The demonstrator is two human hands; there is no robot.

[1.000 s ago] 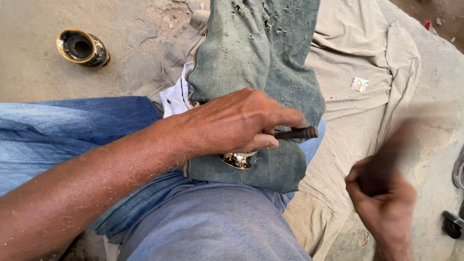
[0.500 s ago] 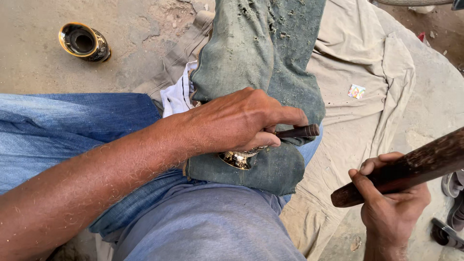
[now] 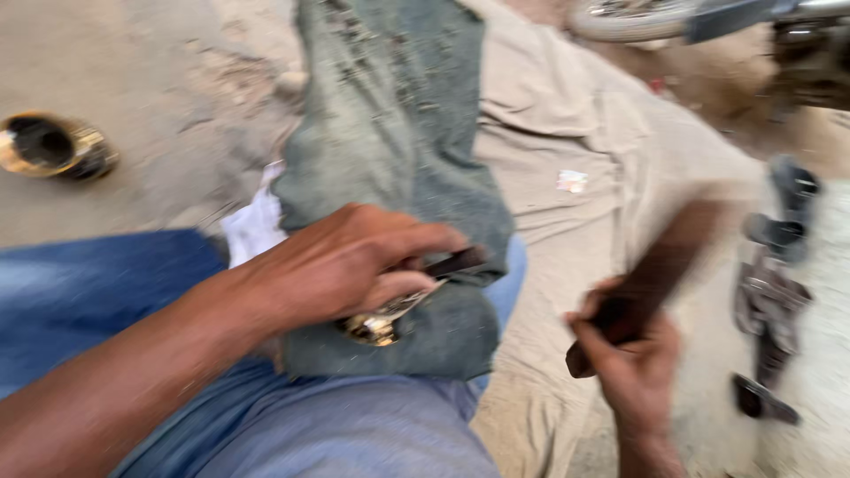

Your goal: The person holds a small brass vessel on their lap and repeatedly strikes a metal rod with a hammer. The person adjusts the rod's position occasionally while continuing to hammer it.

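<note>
A view from the head looks down at a seated person's lap and two bare hands. The left hand (image 3: 354, 265) rests on a grey-green cloth (image 3: 398, 150) draped over the blue-clad knee. Its fingers are curled closed around a thin dark tool (image 3: 456, 262), whose tip pokes out to the right from under the forefinger. Just below that hand, touching the cloth, sits a small shiny brass piece (image 3: 376, 326), partly hidden under the palm; the tool seems to press against it, though blur makes the contact hard to judge.

The right hand (image 3: 633, 363) is low at the right, near the viewer, well apart from the left hand. It is closed in a fist around the lower end of a dark wooden stick (image 3: 664, 265), which slants up and to the right and is smeared by motion blur.

Beneath both hands a pale beige sheet (image 3: 575, 115) lies spread on the sandy ground (image 3: 133, 71). A white rag (image 3: 252, 226) peeks out at the left edge of the grey-green cloth. Far left on the ground lies a round brass cup (image 3: 53, 146) with a dark hollow, on its side. At the right edge, several dark metal tools (image 3: 770, 292) lie on the ground, too blurred to tell apart.
</note>
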